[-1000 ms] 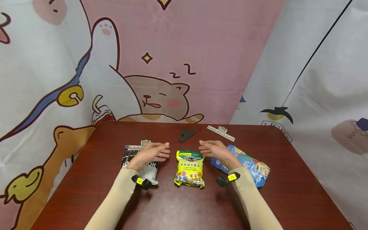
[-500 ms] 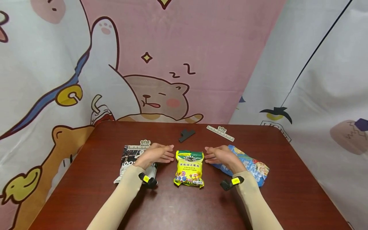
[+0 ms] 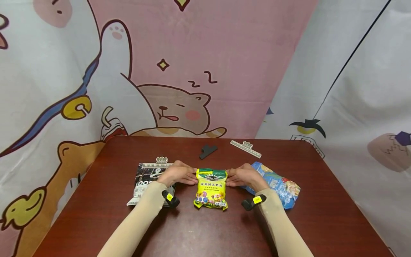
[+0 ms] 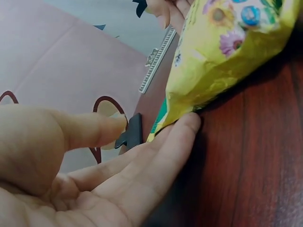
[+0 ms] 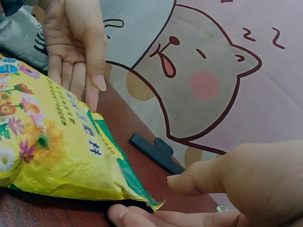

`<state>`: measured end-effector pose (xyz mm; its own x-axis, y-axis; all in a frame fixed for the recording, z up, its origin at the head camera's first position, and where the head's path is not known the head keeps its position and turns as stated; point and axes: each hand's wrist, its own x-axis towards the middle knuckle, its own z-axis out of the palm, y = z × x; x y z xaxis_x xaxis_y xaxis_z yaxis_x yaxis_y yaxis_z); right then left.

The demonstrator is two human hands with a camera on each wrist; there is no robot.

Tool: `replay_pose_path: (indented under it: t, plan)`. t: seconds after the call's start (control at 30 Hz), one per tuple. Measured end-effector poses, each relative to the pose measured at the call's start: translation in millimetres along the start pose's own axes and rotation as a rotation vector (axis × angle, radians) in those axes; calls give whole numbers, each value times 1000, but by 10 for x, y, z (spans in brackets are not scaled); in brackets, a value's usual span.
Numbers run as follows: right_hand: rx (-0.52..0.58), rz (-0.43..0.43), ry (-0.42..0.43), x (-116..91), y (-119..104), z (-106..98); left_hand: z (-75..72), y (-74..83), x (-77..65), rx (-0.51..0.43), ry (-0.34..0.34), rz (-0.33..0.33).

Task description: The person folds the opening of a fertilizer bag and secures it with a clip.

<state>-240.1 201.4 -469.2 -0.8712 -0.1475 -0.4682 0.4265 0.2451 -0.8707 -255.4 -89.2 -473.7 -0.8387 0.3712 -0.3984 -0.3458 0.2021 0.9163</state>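
A plump yellow fertilizer bag with a green top band and printed flowers lies flat in the middle of the table. At its upper left edge is my left hand. The left wrist view shows the straight fingers touching the bag's edge from beneath, the thumb lifted apart. On the opposite side my right hand reaches the upper right edge. In the right wrist view its fingertips lie at the bag's green corner, partly under it, while the thumb stays off the bag.
A black-and-silver bag lies left, a white piano-key clip on its top. Right lies a blue bag, partly behind the right hand. Behind the yellow bag are a black clip and another white clip on the brown table.
Both hands have come down to the yellow bag. The left moved right and the right ended further inward, so their fingers now meet its upper side edges. The bags and clips stay put.
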Motion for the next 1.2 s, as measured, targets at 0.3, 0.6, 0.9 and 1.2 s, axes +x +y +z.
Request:
replay_pose_path:
  t: [0.3, 0.6, 0.9, 1.2]
  plan:
    - [7, 5, 60, 51, 32, 77, 128, -11, 61, 5, 89, -29]
    - [-13, -21, 77, 61, 72, 110, 191, -48, 81, 29, 142, 28]
    - [-15, -81, 86, 36, 92, 110, 243, -62, 15, 70, 223, 94]
    - [-24, -152, 111, 42, 169, 129, 290, -122, 2, 75, 306, 179]
